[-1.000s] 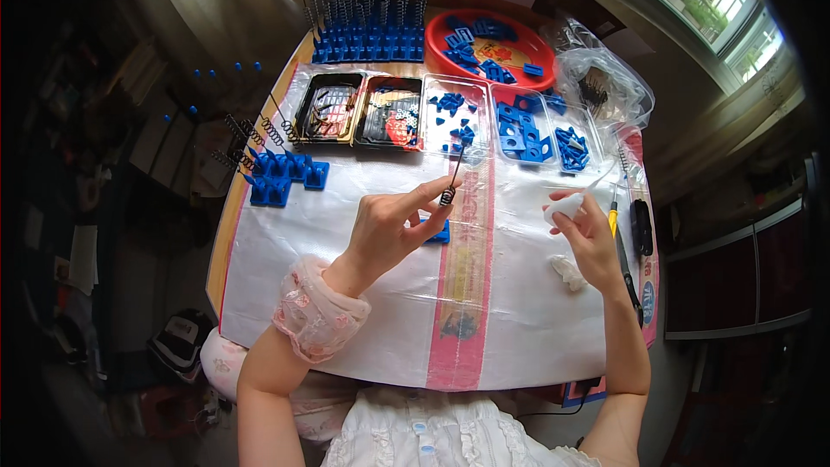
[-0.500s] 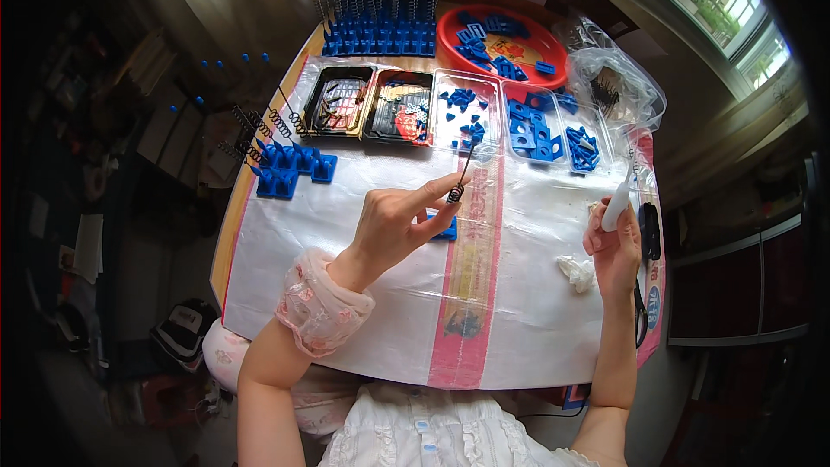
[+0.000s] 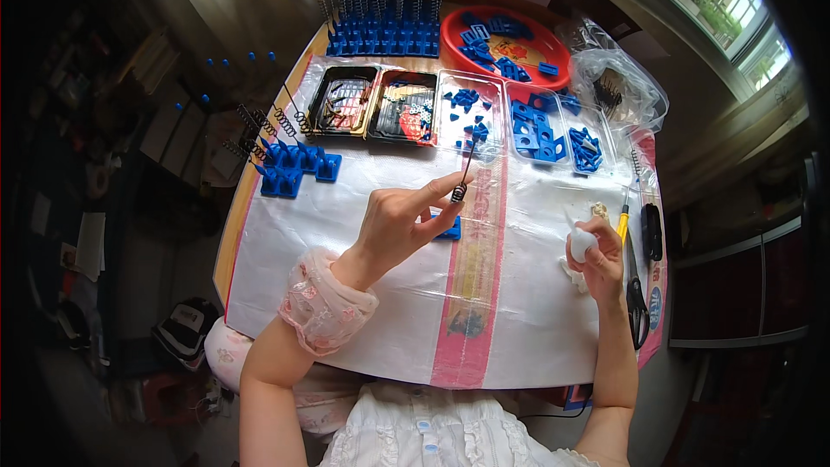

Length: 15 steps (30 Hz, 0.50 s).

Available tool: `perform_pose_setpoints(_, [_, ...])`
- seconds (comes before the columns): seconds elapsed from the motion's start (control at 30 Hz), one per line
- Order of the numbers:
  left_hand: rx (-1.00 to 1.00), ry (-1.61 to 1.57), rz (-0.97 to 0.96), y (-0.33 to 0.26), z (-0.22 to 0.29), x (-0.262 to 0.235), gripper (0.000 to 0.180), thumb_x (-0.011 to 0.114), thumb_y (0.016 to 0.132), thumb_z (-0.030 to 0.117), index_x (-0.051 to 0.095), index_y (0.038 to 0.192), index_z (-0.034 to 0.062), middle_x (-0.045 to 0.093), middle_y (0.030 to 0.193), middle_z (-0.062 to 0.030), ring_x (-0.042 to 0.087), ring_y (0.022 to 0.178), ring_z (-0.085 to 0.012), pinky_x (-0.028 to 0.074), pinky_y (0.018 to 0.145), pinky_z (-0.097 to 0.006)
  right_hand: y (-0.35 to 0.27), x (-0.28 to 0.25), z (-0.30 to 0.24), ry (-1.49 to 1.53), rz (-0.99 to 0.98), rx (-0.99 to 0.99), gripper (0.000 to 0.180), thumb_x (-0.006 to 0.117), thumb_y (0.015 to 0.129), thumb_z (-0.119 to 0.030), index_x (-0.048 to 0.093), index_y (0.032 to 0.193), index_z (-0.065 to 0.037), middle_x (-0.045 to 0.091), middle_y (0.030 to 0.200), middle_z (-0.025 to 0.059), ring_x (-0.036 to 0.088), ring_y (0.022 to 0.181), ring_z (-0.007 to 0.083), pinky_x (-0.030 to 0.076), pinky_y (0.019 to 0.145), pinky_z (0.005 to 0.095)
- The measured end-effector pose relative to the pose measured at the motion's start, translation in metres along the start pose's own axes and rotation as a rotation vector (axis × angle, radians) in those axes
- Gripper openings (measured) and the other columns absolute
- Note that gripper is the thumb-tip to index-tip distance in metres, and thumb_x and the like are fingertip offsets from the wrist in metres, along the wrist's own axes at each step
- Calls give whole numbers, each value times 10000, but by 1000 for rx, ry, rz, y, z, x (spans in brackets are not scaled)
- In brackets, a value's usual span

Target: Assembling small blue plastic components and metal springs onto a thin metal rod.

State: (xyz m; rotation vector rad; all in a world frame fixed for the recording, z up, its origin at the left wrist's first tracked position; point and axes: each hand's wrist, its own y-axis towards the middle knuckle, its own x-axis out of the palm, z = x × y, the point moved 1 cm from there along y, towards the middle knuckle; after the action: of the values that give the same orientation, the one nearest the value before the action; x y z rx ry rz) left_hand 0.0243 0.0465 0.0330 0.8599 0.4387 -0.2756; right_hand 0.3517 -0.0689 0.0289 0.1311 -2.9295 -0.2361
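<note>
Two hands over plastic-covered table. Left hand: fingertips pinch thin rod with spring, held upright above blue block on sheet. Right hand: closed around small white bottle, near table's right edge beside scissors. Trays of blue parts and red dish at far side.

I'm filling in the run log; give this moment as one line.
left hand: grips spring rod | right hand: grips white bottle | blue block under left hand | scissors at right
</note>
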Motion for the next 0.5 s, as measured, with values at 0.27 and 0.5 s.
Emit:
perform_pose_setpoints(0.27, [20,9,23,-1,-1,-1,467,837,842,63,725,1286,152,745,742,-9,672,550,-108,513,518,-262,-2,20,-4,-244,-70,205,224,753,844,-124,674,995,20,634,874,52,611,807,122,455,671,252])
perform_pose_setpoints(0.5, [25,19,1,-1,-4,-1,495,814,880,121,689,1355,185,748,710,-30,710,568,-149,533,520,-276,0,36,-1,-527,-116,60,160,749,857,-107,682,931,17,647,778,34,592,708,100,426,598,257])
